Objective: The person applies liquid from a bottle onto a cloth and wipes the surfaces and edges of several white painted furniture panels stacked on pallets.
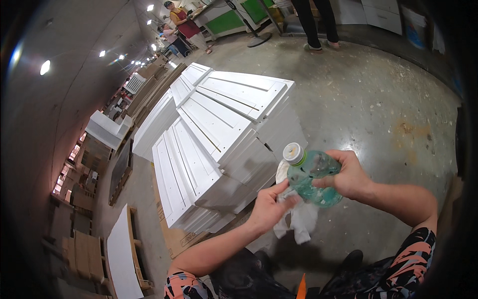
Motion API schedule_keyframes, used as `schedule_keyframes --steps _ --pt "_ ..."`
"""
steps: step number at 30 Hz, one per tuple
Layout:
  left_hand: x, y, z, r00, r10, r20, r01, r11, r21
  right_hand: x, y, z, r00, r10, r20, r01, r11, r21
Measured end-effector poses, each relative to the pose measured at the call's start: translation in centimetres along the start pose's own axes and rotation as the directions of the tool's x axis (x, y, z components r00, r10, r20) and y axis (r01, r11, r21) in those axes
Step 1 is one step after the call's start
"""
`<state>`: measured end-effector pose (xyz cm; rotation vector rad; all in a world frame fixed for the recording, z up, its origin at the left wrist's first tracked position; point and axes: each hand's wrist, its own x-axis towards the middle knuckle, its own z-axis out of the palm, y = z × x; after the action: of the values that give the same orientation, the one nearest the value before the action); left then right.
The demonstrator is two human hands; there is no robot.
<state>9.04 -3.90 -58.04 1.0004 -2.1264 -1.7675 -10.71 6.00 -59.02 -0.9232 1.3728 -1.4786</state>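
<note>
Bottle (314, 171) of see-through green plastic, with a white cap (293, 151), sits right of centre in the frame, tilted so that its cap points to the upper left. The right hand (349, 175), coming in from the right edge, is closed around its body, thumb across the near side. The left hand (269, 208), just below the centre, has its thumb and fingers pinched on a crumpled white cloth (303, 222) that hangs below and beside the bottle; its fingertips are blurred, so whether they also touch the plastic cannot be told.

Stacked white panels (199, 144) with grooved faces fill the middle of the frame, left of the bottle. Grey concrete floor (378, 104) spreads across the right side. At the upper left, a person in a red apron (188, 27) stands near a green-fronted counter (224, 22); another person's dark-trousered legs (314, 22) show at the top right of centre.
</note>
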Motion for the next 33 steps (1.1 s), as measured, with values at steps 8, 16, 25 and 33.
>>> schedule_keyframes --steps 8,16,25,33 --pt "0.1 -1.0 -0.9 0.981 0.144 0.132 -0.103 0.955 -0.278 -0.8 0.4 3.3 0.969 -0.225 0.100 0.221 0.974 0.042" --pt "0.7 -2.6 -1.2 0.953 0.303 -0.012 -0.271 0.836 -0.476 -0.4 -0.9 2.8 0.849 -0.456 0.267 0.527 0.765 -0.370" --pt "0.2 -4.6 -1.9 0.900 0.382 0.209 -0.197 0.785 -0.587 4.8 1.3 0.3 0.912 -0.180 0.369 0.084 0.962 0.261" --pt "0.3 -2.8 -3.1 0.889 0.365 0.276 -0.303 0.921 -0.244 4.2 1.8 0.1 0.635 0.309 0.708 -0.252 0.949 -0.188"
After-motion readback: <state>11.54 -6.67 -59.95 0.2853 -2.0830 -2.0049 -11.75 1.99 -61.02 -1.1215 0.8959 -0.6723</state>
